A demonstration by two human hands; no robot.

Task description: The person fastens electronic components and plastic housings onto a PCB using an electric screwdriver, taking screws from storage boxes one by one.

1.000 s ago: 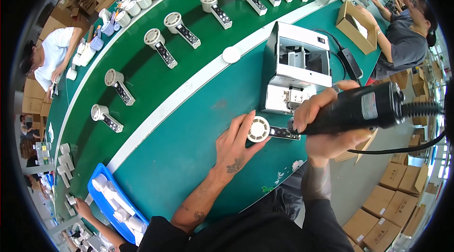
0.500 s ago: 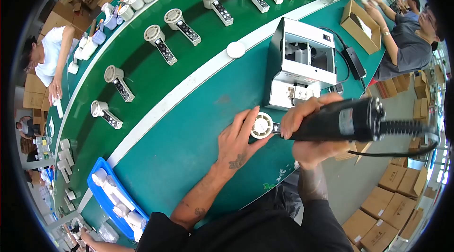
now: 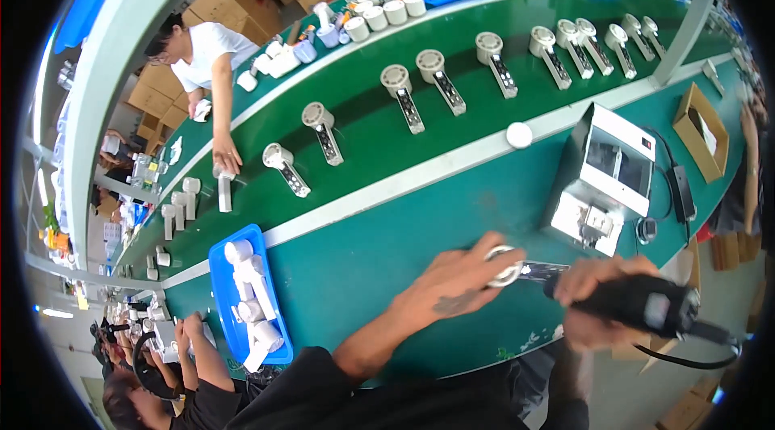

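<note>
My left hand [image 3: 460,278] is closed round the round, vented head of a white appliance housing [image 3: 508,268], just above the green bench. The housing's open handle points right and shows dark electronics. In my right hand [image 3: 593,289] is a corded black electric screwdriver [image 3: 634,302], lying nearly level in this view. Its front end is beside the far end of the handle; whether the bit touches it is hidden by my fingers and blur.
Several similar housings [image 3: 408,99] lie along the green conveyor [image 3: 363,180]. A white-framed machine [image 3: 601,180] stands right of my hands, near an open carton [image 3: 701,131]. At left is a blue tray [image 3: 218,276] of white parts. Across the conveyor, a co-worker's hand [image 3: 227,157] holds a white piece.
The view has swung left, so everything sits further right. The screwdriver has drawn away from the housing's round head, baring more of its handle. The co-worker has reached out over the conveyor.
</note>
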